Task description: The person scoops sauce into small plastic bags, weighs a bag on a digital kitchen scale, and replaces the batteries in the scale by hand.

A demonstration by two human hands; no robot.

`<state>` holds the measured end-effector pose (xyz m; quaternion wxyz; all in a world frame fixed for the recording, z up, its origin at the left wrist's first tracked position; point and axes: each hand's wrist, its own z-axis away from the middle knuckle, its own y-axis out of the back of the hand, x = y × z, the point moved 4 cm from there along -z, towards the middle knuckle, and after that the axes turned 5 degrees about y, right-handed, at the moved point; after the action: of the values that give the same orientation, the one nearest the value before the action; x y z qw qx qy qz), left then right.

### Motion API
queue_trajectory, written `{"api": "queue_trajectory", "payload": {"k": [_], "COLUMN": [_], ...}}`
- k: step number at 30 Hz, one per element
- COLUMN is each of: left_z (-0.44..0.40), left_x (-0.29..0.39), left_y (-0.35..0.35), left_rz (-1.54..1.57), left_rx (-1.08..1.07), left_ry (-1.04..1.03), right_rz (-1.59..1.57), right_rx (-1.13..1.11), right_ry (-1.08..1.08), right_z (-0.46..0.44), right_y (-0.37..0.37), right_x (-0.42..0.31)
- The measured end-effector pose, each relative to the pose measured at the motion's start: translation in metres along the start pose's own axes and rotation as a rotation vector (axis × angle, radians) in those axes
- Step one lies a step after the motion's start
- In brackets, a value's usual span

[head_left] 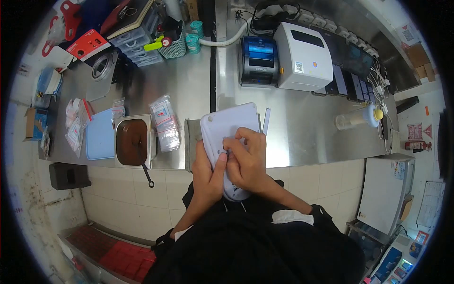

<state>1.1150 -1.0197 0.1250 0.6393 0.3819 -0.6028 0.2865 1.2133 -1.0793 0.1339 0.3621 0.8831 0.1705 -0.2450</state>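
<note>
A white plastic device (239, 115) with rounded corners is tilted up at the table's front edge, its flat side with small round feet or holes facing me. My left hand (208, 174) grips its left side, the thumb lying on the surface. My right hand (248, 163) rests on the device with curled fingers, the fingertips close to the left thumb near a small opening. Whether something small is pinched between those fingertips is hidden. Beside the device's upper right edge a narrow light strip (266, 121) lies on the table.
A brown-filled metal container (150, 142) with a dark-handled utensil, plastic packets (164, 113) and a blue tray (100, 137) are on the left. A label printer (259, 61), a white printer (302, 57), phones (339, 80) and a clear bottle (352, 120) are on the right.
</note>
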Motion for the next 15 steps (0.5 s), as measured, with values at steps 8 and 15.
{"api": "queue_trajectory", "payload": {"k": [8, 15], "left_z": [-0.002, -0.010], "left_x": [-0.001, -0.020], "left_y": [0.007, 0.014], "left_rz": [0.079, 0.127], "left_rx": [0.023, 0.059], "left_ry": [0.082, 0.127], "right_rz": [-0.173, -0.282], "right_rx": [-0.078, -0.465], "right_ry": [0.130, 0.018], "right_z": [0.022, 0.012], "right_y": [0.005, 0.021], "right_x": [-0.002, 0.005]}}
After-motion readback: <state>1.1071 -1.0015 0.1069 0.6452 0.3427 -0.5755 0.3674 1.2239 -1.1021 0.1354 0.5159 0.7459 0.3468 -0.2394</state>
